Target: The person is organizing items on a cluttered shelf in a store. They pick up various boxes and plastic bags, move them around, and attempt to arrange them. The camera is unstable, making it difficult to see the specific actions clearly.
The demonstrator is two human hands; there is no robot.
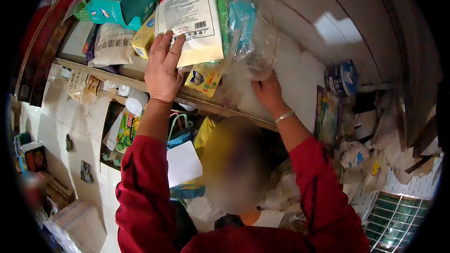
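Observation:
Printed white and cream packages (190, 17) lie on a shelf board, and my left hand (164, 65) rests on their lower end with its fingers spread. Pinched in my right hand (268, 93) is the lower edge of a clear plastic bag (260, 42), which is crumpled around a teal packet (242, 24). A green packet (221, 14) stands between the two. Below the packages a small yellow box (204, 80) lies near the board's front edge. Another yellow box (144, 38) touches the packages on their left side.
Teal cartons (123, 0) and a cream printed bag (114, 44) fill the shelf's left part. The wooden front edge (137, 83) runs across below my hands. Under it are white round containers (136, 102) and a white sheet (184, 163). A blue tub (341, 77) stands at the right.

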